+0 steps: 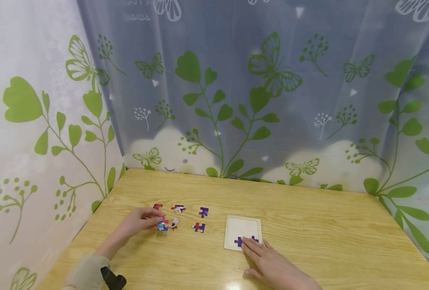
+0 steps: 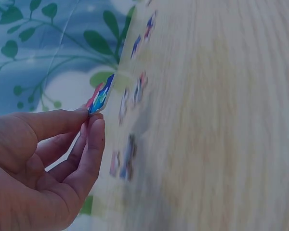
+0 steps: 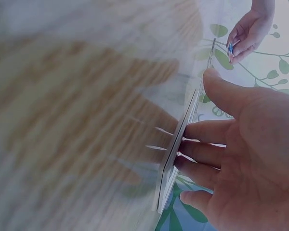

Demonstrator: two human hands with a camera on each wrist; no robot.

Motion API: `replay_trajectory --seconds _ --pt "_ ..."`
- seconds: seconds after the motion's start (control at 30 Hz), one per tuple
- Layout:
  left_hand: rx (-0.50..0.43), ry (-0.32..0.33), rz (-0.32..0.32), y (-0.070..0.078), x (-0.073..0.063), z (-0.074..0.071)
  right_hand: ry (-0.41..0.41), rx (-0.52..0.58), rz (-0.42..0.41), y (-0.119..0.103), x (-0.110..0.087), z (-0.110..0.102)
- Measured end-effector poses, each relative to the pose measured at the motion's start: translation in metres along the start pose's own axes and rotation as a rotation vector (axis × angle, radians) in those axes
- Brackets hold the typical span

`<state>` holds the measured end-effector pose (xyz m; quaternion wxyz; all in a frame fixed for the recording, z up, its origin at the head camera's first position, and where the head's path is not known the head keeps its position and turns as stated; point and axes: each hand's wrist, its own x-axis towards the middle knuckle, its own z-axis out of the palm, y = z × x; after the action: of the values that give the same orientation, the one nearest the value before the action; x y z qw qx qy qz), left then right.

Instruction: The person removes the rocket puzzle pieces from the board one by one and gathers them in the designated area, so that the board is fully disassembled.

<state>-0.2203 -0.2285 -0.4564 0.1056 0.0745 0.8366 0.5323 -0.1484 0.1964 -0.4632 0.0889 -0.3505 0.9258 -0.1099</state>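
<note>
Between thumb and fingertips my left hand [image 1: 139, 221] pinches a jigsaw piece [image 2: 102, 95], blue and purple with a red part. In the left wrist view it is raised above the table, tilted on edge. My right hand [image 1: 272, 264] lies over the front right of a square wooden puzzle tray [image 1: 243, 226], its fingers straight and fingertips touching it. Purple jigsaw pieces [image 1: 238, 241] lie along the tray's front side, partly hidden under those fingers. Near the left hand, a white-and-orange piece [image 1: 175, 222] and a red piece [image 1: 158, 206] lie on the table.
Between the left hand and the tray lie more loose pieces: a red-and-purple one [image 1: 199, 227], a purple one [image 1: 204, 212] and a white-and-purple one [image 1: 178, 208]. The wood-grain table [image 1: 308, 217] ends at a patterned curtain [image 1: 229, 121] behind and at the sides.
</note>
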Motion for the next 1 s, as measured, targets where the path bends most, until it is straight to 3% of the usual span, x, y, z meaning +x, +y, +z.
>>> replay_trajectory --seconds 0.23,0.5,0.6,0.8,0.9,1.0 --pt "0.060 0.029 -0.074 -0.016 -0.017 -0.017 -0.011 0.010 0.011 -0.002 0.001 -0.001" --pt "0.078 -0.049 -0.051 -0.032 -0.032 -0.029 -0.018 0.017 0.021 -0.003 0.000 -0.002" --pt "0.115 -0.059 -0.013 -0.034 -0.033 -0.028 -0.020 0.015 0.023 -0.002 0.000 -0.002" --pt "0.271 0.001 0.102 -0.029 -0.034 -0.021 -0.016 0.029 0.023 -0.001 0.000 -0.002" --pt "0.350 0.040 0.113 -0.026 -0.033 -0.018 -0.016 0.047 0.022 0.000 0.000 -0.001" --pt "0.388 0.075 0.085 -0.025 -0.032 -0.015 -0.021 0.068 0.019 0.001 0.000 -0.002"
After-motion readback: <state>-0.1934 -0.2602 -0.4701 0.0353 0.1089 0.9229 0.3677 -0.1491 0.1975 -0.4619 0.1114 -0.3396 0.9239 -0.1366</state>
